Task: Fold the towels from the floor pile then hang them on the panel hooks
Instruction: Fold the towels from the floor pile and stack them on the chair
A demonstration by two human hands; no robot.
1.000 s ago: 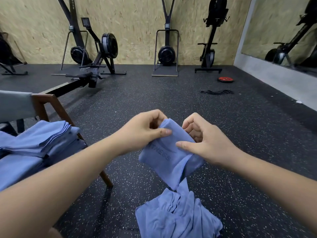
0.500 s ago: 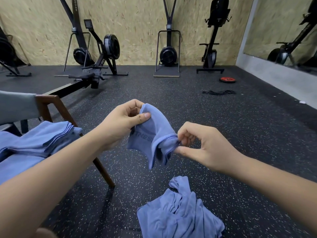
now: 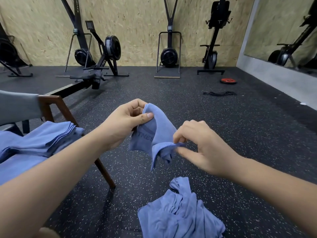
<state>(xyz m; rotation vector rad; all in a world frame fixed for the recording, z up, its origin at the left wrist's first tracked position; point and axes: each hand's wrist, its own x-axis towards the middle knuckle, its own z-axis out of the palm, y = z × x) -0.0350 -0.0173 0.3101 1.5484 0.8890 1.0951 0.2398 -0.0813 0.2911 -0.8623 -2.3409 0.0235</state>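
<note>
Fingers on blue towel

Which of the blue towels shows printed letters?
The towel pinched between left hand and right hand, with dark letters. The floor pile and the folded stack on the chair show none.

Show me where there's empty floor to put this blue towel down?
Bare floor lies between the chair leg and the floor pile, and a wide patch ahead of the held towel, between the rowing machine and the black band. The chair is crowded with folded towels.
</note>
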